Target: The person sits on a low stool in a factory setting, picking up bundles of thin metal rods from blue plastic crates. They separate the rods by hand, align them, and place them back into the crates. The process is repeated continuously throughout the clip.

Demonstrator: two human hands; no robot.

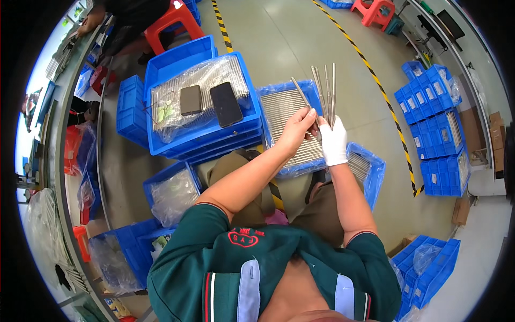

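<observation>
In my right hand (333, 140), which wears a white glove, several thin metal rods (329, 88) are gripped and fan out upward. My bare left hand (296, 130) is closed with thumb and fingers pinching a single metal rod (300, 91), which leans up and to the left. Both hands are close together above a blue crate (304, 169). Inside that crate lies a layer of similar rods (283, 110) side by side on clear plastic. The lower ends of the held rods are hidden by my fingers.
To the left, stacked blue crates (206, 146) hold bagged rods, with a black phone (226, 104) and a dark flat case (190, 100) on top. More crates (441, 134) stand at the right. A person (131, 16) is near a red stool (177, 21) and a long workbench (63, 118).
</observation>
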